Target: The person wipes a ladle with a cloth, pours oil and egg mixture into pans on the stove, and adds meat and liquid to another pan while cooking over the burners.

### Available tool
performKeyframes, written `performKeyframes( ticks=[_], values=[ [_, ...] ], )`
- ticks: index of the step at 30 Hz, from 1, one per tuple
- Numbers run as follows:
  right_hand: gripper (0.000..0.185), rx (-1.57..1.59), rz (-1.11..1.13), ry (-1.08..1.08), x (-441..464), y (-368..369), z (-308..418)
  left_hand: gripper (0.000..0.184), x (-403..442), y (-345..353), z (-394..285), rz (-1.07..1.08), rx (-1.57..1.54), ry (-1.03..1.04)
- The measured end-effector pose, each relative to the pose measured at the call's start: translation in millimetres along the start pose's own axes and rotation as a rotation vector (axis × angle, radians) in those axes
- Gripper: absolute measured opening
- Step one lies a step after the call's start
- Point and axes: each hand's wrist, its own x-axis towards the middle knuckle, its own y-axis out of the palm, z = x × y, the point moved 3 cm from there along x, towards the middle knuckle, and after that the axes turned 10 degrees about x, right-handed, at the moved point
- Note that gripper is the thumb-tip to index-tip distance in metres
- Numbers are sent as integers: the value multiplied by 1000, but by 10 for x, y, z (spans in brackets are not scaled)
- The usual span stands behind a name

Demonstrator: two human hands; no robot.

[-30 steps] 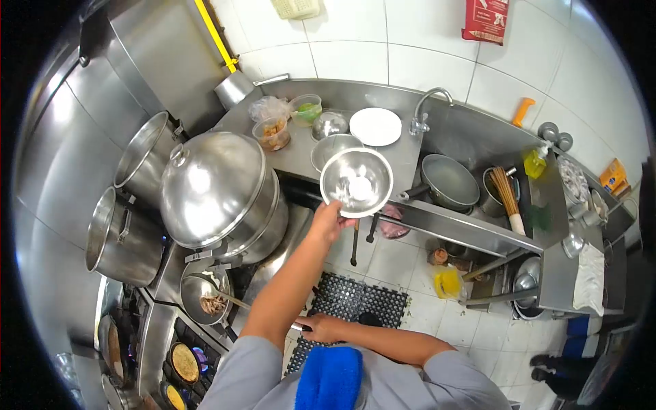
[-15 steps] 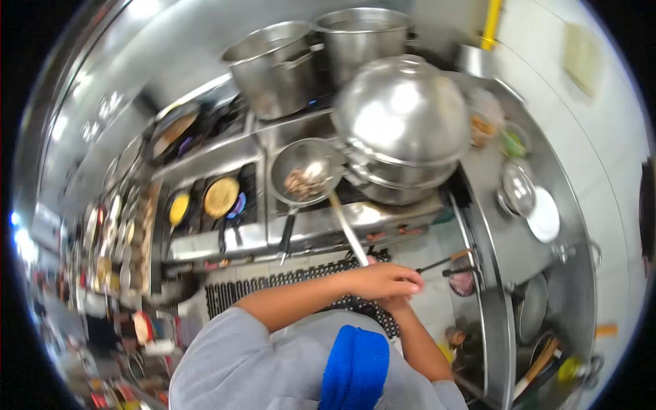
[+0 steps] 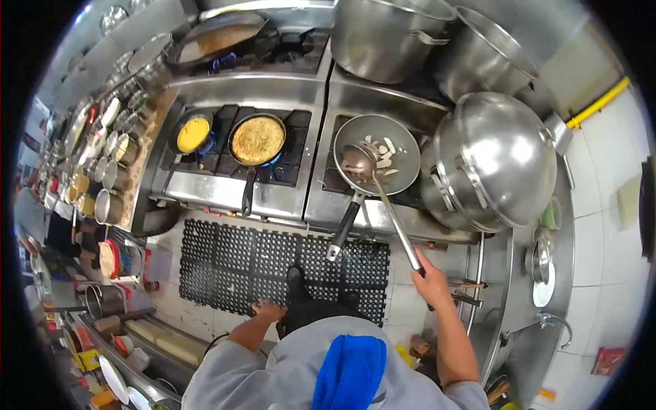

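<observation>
My right hand (image 3: 432, 281) is closed around the end of a long-handled metal ladle (image 3: 397, 222). Its bowl rests in a grey frying pan (image 3: 407, 167), among pale sliced pieces and brownish bits of food (image 3: 385, 162). The pan sits on the stove, its black handle (image 3: 347, 224) pointing toward me with no hand on it. Down by my side, my left hand (image 3: 270, 311) hangs over the floor mat with its fingers apart, holding nothing.
A browned, round flat food fills a black pan (image 3: 250, 160), beside a small pan of yellow food (image 3: 193, 135); blue flames show under both. A large domed steamer (image 3: 506, 164) stands right of my pan, with tall pots (image 3: 389, 41) behind. A black perforated mat (image 3: 225, 263) covers the floor.
My view has turned and moved closer to the stove. My left hand, earlier across my body near the right one, has swung down to the left. White slices now show in the pan.
</observation>
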Motion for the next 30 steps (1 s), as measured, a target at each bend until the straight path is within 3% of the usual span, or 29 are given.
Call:
performKeyframes(
  ticks=[1,4,5,6,7,8,10,11,13,16,18,20,24,26,28,30],
  values=[
    [55,-24,8,9,26,29,-12,62,-61,-281,-47,-112,38,6],
    [57,-297,-101,-47,135,114,82,47,858,-711,-490,-244,-303,250],
    [57,-250,-154,-42,213,154,154,34,790,-1073,-737,-445,-141,534],
    [57,-204,-201,-35,278,196,201,34,976,-1299,-971,-462,-328,630],
    [58,-272,-260,-175,324,238,238,34,1155,-1469,-1203,-241,-887,582],
    [58,-291,-247,-183,441,292,320,34,1227,-1613,-1460,23,-1530,477],
    [57,-185,-323,21,483,350,504,38,1222,-1812,-1921,204,-2180,317],
    [56,-100,-312,125,539,402,603,38,1264,-1885,-2070,214,-2198,303],
    [58,-193,-305,137,639,491,606,39,1353,-1866,-2248,169,-2332,-13],
    [57,-364,-328,-6,628,493,412,41,1314,-1843,-2434,318,-2504,168],
    [55,-252,-214,-145,482,412,327,40,1345,-1870,-2500,368,-2519,79],
    [56,-237,-155,116,181,197,322,39,1562,-1845,-2618,401,-2486,92],
    [59,-136,-151,288,-228,-72,709,41,1430,-1928,-2538,427,-2444,44],
    [58,72,-107,431,-316,-61,911,41,1395,-1946,-2475,407,-2486,28],
    [57,82,-58,436,-276,-115,810,44,1490,-1904,-2466,611,-2397,276],
    [56,-133,-17,321,-151,-121,562,45,1581,-1827,-2447,695,-2431,319]
  ],
)
